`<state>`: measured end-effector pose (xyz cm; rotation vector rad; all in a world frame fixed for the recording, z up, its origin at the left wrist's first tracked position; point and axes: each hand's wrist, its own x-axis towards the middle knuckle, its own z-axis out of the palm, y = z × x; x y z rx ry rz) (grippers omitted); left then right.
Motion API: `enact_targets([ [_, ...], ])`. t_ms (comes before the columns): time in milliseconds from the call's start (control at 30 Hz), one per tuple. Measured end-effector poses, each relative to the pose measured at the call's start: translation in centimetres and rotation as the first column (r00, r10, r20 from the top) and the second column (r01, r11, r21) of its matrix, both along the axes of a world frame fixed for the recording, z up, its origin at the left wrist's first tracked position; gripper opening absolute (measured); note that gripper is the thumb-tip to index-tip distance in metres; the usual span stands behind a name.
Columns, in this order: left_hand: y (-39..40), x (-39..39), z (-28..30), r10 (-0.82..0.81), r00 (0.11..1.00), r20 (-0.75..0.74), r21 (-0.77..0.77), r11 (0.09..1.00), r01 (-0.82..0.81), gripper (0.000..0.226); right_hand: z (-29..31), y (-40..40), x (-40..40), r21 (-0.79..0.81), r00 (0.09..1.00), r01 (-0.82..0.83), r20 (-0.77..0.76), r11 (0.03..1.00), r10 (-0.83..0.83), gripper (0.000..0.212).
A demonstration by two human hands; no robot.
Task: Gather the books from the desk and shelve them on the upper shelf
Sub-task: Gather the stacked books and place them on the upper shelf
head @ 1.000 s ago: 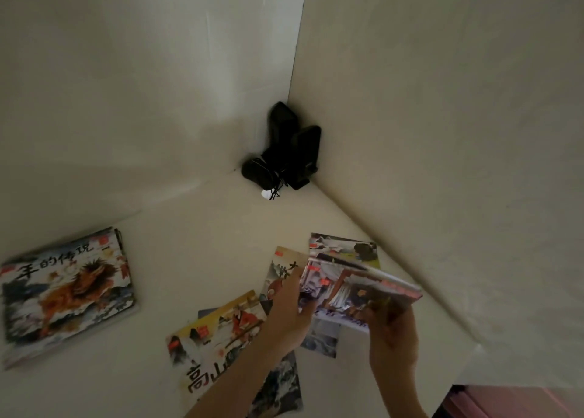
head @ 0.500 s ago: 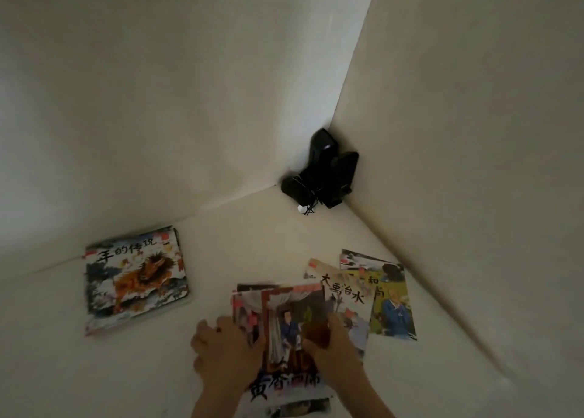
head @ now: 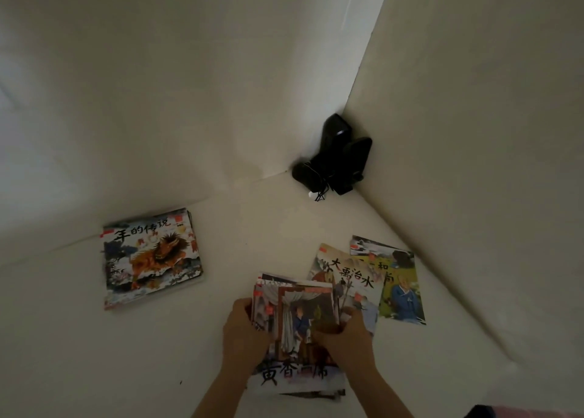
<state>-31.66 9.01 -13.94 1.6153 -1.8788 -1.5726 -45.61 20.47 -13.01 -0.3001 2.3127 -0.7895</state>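
Book stack point(head: 300, 326) flat on desk point(head: 79, 354) — left hand point(head: 243, 332), right hand point(head: 346, 338) grasping its edges.

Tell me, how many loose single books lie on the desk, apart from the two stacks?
2. One book lies right of the stack under the hands, partly beneath it. The other book lies farther right, near the wall, partly beneath the first. More may be hidden under the stacks.

The pale counter point(head: 158, 354) meets two walls at a far corner, where dark speakers point(head: 338, 158) stand. A lion book point(head: 151, 259) lies toward the left. A book stack point(head: 300, 332) sits by the near edge; two loose books point(head: 373, 285) overlap along the right edge.
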Motion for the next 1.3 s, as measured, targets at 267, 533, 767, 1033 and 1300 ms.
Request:
enact_targets([
  [267,-1.0,-6.1,0.9,-0.269,0.955,-0.122,-0.177,0.953,0.246,0.057,1.7,2.1,-3.2,-0.135,0.971,0.120,-0.192,0.984,-0.145,0.038],
  [533,-2.3,-13.6,-0.5,-0.408,0.867,0.287,-0.376,0.784,0.494,0.056,0.4,2.2,-10.3,0.331,0.949,-0.022,-0.289,0.943,0.124,0.064],
  [767,1.1,-12.7,-0.1,-0.344,0.845,0.410,-0.356,0.793,0.495,0.102,0.7,4.6,-15.5,0.117,0.929,0.307,-0.251,0.945,-0.270,0.099],
  [1033,3.1,-16.2,0.4,-0.362,0.868,0.339,-0.219,0.868,0.447,0.105,-0.6,3.9,-15.7,0.195,0.961,0.267,-0.130,0.944,-0.245,0.062],
  [1300,1.8,-16.0,0.2,-0.494,0.841,0.221,-0.084,0.849,0.521,0.093,-0.7,5.9,-11.9,-0.276,0.919,0.380,0.006,0.883,-0.394,0.041],
])
